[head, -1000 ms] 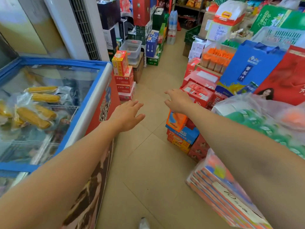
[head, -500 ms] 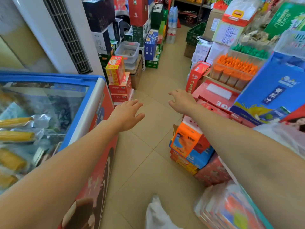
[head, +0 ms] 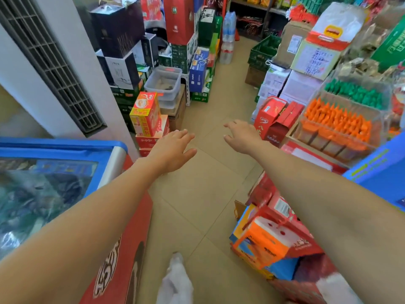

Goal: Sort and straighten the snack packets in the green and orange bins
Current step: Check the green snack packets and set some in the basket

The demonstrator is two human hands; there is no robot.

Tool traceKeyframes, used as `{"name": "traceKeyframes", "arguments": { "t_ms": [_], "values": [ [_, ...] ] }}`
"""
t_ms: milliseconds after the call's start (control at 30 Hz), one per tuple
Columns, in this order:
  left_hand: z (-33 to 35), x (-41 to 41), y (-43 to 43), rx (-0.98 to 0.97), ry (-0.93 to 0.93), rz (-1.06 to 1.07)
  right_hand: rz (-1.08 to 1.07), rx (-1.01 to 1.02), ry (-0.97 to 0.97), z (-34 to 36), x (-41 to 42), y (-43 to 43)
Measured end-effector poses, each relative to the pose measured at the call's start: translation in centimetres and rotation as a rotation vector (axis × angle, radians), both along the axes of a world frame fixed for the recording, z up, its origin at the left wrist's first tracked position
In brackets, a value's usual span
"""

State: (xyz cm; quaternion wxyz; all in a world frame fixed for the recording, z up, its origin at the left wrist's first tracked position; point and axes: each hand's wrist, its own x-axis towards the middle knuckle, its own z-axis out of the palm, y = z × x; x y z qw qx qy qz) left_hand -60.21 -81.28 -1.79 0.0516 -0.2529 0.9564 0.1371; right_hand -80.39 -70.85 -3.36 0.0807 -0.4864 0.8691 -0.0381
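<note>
Orange snack packets (head: 337, 121) stand in rows inside a clear-walled bin at the right. Behind them a second bin holds green packets (head: 355, 93). My left hand (head: 173, 150) reaches forward over the aisle floor with fingers straight, holding nothing. My right hand (head: 241, 137) is stretched out too, fingers spread and empty, a short way left of the orange bin and touching neither bin.
A blue-rimmed chest freezer (head: 65, 150) fills the left foreground. Stacked red and orange cartons (head: 269, 240) line the right side of the tiled aisle (head: 197, 194). More boxes (head: 146, 115) and a clear tub (head: 164, 82) stand ahead on the left. A white shoe (head: 177, 279) shows at the bottom.
The view has advanced down the aisle and swung right. The freezer has slid left and down, the orange and green bins have come closer. Both hands stay outstretched and empty.
</note>
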Motion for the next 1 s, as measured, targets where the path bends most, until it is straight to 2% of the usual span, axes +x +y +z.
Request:
{"name": "traceKeyframes", "arguments": {
  "t_ms": [333, 567, 1000],
  "values": [
    [-0.4, -11.7, -17.0, -0.018, -0.035, -0.096, -0.089, -0.016, -0.046, -1.4, -10.6, -15.2],
    [-1.0, -21.2, -25.8, -0.007, -0.057, -0.149, -0.154, -0.007, -0.062, -2.4, -19.1, -22.9],
    [-1.5, -45.6, -39.4, -0.004, -0.033, -0.220, -0.216, 0.011, -0.045, -3.2, -42.4, -35.7]
  ]
}}
